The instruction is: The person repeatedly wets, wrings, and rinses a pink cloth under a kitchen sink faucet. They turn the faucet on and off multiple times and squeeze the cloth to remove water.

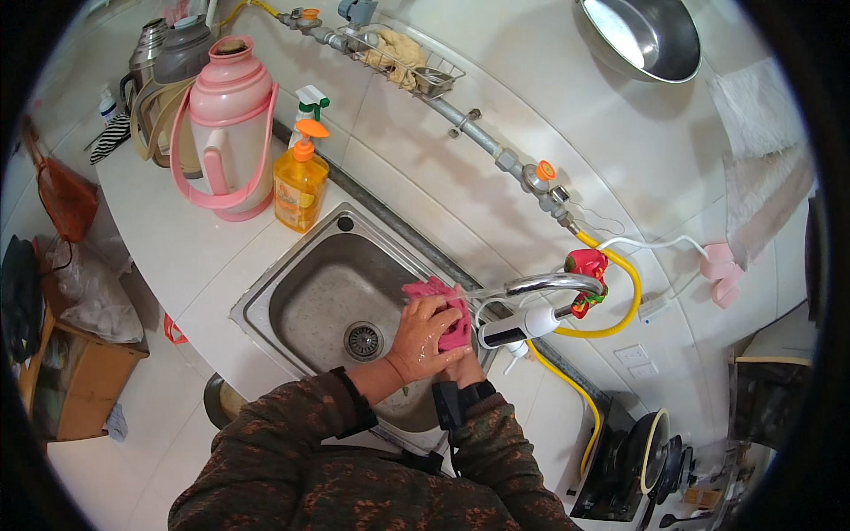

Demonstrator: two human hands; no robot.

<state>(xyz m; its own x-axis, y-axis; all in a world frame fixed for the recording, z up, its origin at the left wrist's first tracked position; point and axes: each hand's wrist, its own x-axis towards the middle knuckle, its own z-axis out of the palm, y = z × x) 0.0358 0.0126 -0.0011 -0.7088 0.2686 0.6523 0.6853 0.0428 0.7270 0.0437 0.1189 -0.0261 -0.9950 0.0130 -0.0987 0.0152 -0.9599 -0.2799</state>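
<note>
A wet pink cloth (454,335) is bunched between my two hands over the right side of the stainless steel sink (292,279). My left hand (422,335) lies on top of the cloth with its fingers spread across it. Beneath and to the right, my right hand (466,366) grips the cloth from below, mostly hidden by the cloth and the other hand. Water runs from the curved chrome faucet (551,284) onto the cloth. The sink drain (364,340) shows left of the hands.
An orange soap pump bottle (300,189), a spray bottle (309,106) and a pink thermos jug (229,133) stand on the counter beyond the sink. A yellow hose (631,299) curves behind the faucet. Black pans (647,451) sit at the lower right.
</note>
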